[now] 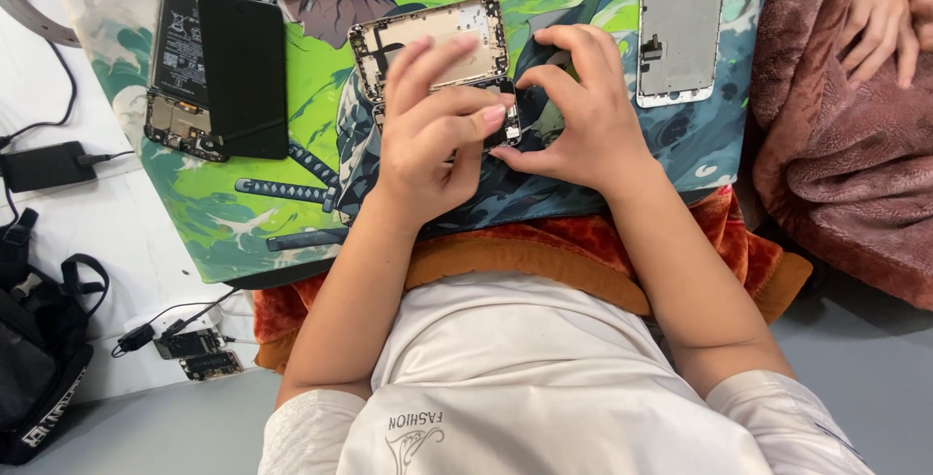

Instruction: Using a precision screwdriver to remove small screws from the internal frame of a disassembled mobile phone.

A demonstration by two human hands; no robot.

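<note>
Both hands on phone shell [430, 40] at mat [292, 96] centre. Shell's long axis runs approx 9–3 o'clock, tilted slightly; inside faces up. Left hand [432, 135] grip: fingers over shell's near edge. Right hand [583, 111] grip: narrow pinch at camera corner [505, 116]. Screen panel [680, 23] lies at 2 o'clock.

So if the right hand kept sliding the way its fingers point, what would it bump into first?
Probably the left hand: the right hand points leftward over the small phone part both pinch. Depth is unclear.
</note>
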